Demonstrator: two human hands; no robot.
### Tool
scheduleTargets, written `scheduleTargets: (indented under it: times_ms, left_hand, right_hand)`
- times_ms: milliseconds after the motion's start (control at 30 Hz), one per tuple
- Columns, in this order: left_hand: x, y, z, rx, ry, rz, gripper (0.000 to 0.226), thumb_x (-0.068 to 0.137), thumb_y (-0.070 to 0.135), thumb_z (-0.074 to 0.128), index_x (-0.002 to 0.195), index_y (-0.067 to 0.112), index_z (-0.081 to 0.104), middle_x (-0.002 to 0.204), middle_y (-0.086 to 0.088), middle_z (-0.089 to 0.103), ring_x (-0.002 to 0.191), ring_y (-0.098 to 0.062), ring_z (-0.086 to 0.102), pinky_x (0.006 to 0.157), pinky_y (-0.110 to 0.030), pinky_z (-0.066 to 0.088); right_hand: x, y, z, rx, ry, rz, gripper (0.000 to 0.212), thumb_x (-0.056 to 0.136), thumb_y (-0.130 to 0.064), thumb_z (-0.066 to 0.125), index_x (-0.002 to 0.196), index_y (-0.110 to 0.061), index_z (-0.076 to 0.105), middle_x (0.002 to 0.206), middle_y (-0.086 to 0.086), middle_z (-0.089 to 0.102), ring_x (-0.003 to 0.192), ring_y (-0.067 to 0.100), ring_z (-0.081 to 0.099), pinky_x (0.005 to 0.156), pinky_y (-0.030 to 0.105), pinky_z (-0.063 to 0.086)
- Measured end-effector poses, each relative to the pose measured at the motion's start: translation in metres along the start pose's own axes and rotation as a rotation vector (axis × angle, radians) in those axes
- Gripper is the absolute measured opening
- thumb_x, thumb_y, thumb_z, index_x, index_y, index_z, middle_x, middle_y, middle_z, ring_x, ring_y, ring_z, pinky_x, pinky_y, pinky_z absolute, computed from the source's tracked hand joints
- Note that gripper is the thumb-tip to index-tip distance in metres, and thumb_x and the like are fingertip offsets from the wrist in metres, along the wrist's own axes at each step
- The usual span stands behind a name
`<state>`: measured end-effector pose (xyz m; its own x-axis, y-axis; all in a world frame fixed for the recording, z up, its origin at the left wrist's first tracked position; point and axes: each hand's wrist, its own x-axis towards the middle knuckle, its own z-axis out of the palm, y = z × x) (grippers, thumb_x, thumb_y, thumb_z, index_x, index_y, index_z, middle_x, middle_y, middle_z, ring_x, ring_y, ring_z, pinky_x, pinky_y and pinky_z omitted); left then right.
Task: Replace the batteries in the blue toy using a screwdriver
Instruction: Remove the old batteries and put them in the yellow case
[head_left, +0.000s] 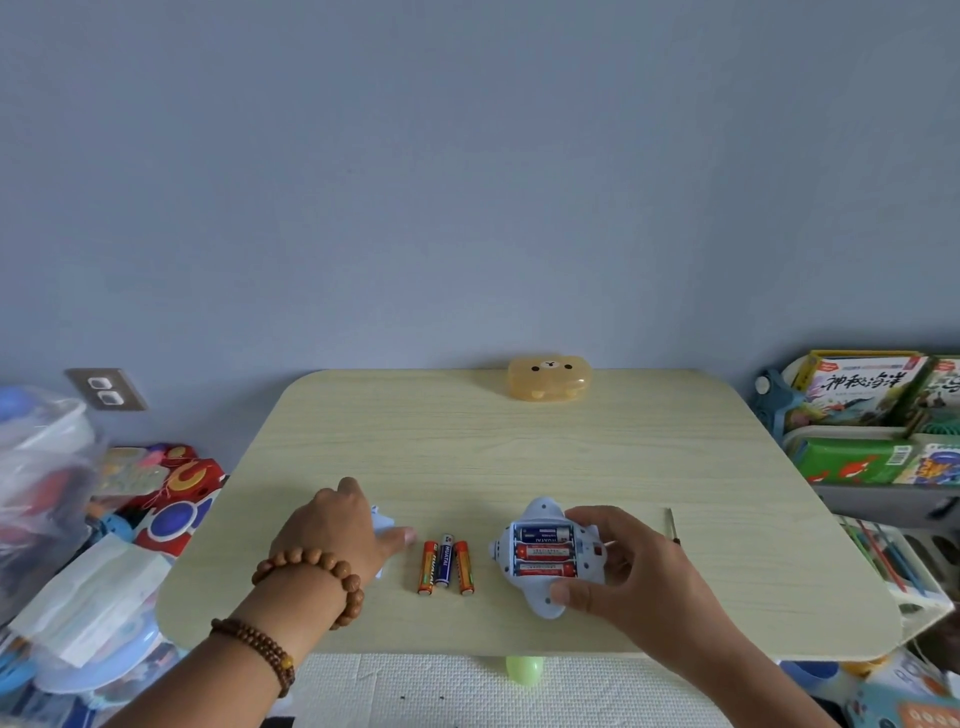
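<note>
The blue toy (540, 597) lies belly-up on the table (519, 457), its battery bay open with three batteries (545, 552) inside. My right hand (623, 566) grips the toy from the right side. Three loose batteries (445, 564) lie side by side just left of it. My left hand (343, 530) rests over a pale blue piece (382, 519), likely the battery cover; whether the fingers grip it is hidden. A thin screwdriver (671, 525) lies on the table to the right of my right hand.
An orange bear-face box (549, 384) sits at the table's far edge. Toys and bags are piled at the left (78, 519), and a shelf of books (872, 415) stands at the right. A green ball (524, 670) peeks from under the front edge.
</note>
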<state>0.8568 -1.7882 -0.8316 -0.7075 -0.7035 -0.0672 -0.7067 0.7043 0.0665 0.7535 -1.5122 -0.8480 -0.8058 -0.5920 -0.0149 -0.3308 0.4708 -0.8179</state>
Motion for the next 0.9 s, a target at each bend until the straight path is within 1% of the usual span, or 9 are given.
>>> scheduleTargets:
  times_ms: [200,300,367,400,467,567,633,733,900]
  left_hand:
    - [0.001,-0.001,0.000,-0.008,-0.030,0.000,0.075,0.072,0.077,0.057,0.111,0.013,0.048,0.108,-0.007,0.062,0.095,-0.024,0.063,0.068,-0.029,0.048]
    - [0.004,-0.004,-0.003,-0.001,-0.028,-0.015,0.077,0.072,0.079,0.054,0.111,0.013,0.048,0.109,-0.008,0.063,0.096,-0.025,0.064,0.068,-0.030,0.048]
    - [0.008,-0.007,-0.007,0.001,-0.004,-0.020,0.076,0.074,0.079,0.052,0.109,0.011,0.048,0.107,-0.009,0.064,0.095,-0.026,0.064,0.064,-0.030,0.045]
    - [0.010,-0.009,-0.008,0.008,0.019,-0.017,0.076,0.075,0.079,0.050,0.107,0.011,0.048,0.105,-0.009,0.064,0.094,-0.026,0.064,0.063,-0.030,0.043]
    - [0.012,-0.011,-0.010,0.023,0.068,-0.002,0.074,0.074,0.081,0.047,0.104,0.012,0.049,0.101,-0.007,0.063,0.092,-0.026,0.063,0.063,-0.030,0.045]
    - [0.014,-0.009,-0.012,0.027,0.121,0.022,0.073,0.074,0.084,0.041,0.101,0.016,0.048,0.099,-0.003,0.060,0.091,-0.024,0.061,0.069,-0.034,0.053]
    - [0.017,-0.003,-0.015,0.028,0.184,0.049,0.073,0.074,0.084,0.038,0.105,0.019,0.049,0.102,0.001,0.060,0.095,-0.021,0.059,0.072,-0.035,0.054]
    - [0.025,0.009,-0.016,-0.048,0.269,0.128,0.074,0.074,0.083,0.037,0.115,0.023,0.049,0.110,0.005,0.060,0.101,-0.018,0.057,0.079,-0.034,0.052]
    - [0.040,0.028,-0.005,-0.252,0.195,0.252,0.080,0.069,0.084,0.039,0.127,0.029,0.043,0.126,0.011,0.054,0.116,-0.011,0.052,0.093,-0.030,0.048]
  right_hand:
    - [0.000,-0.009,-0.003,-0.041,-0.014,-0.001,0.074,0.067,-0.040,0.092,0.132,-0.037,0.057,0.089,-0.016,0.065,0.072,-0.016,0.061,0.062,0.006,0.048]
    - [0.001,-0.010,-0.011,-0.120,-0.056,-0.032,0.092,0.063,-0.064,0.083,0.143,-0.037,0.048,0.113,-0.020,0.060,0.086,-0.008,0.065,0.068,0.012,0.054]
    - [0.010,-0.015,-0.025,-0.227,-0.094,-0.084,0.099,0.064,-0.083,0.064,0.148,-0.037,0.040,0.125,-0.020,0.054,0.093,-0.001,0.067,0.074,0.017,0.059]
    - [0.020,-0.019,-0.034,-0.277,-0.081,-0.106,0.096,0.067,-0.085,0.056,0.148,-0.035,0.041,0.127,-0.018,0.054,0.095,-0.001,0.067,0.078,0.020,0.060]
    - [0.050,-0.026,-0.053,-0.346,0.009,-0.132,0.083,0.073,-0.079,0.053,0.142,-0.033,0.049,0.128,-0.016,0.056,0.099,-0.001,0.064,0.085,0.025,0.060]
    - [0.114,-0.033,-0.067,-0.506,0.078,-0.199,0.061,0.086,-0.053,0.070,0.140,-0.032,0.052,0.140,-0.009,0.055,0.119,0.009,0.057,0.100,0.032,0.052]
    - [0.158,-0.031,-0.064,-0.646,0.005,-0.217,0.066,0.088,-0.045,0.071,0.147,-0.033,0.045,0.155,-0.008,0.043,0.140,0.015,0.041,0.112,0.035,0.041]
    - [0.206,-0.026,-0.055,-0.724,-0.092,-0.176,0.073,0.090,-0.043,0.068,0.154,-0.034,0.033,0.165,-0.010,0.027,0.152,0.015,0.023,0.118,0.038,0.033]
    - [0.243,-0.011,-0.039,-0.834,-0.107,-0.172,0.071,0.093,-0.043,0.064,0.155,-0.033,0.031,0.164,-0.009,0.030,0.151,0.017,0.026,0.121,0.040,0.029]
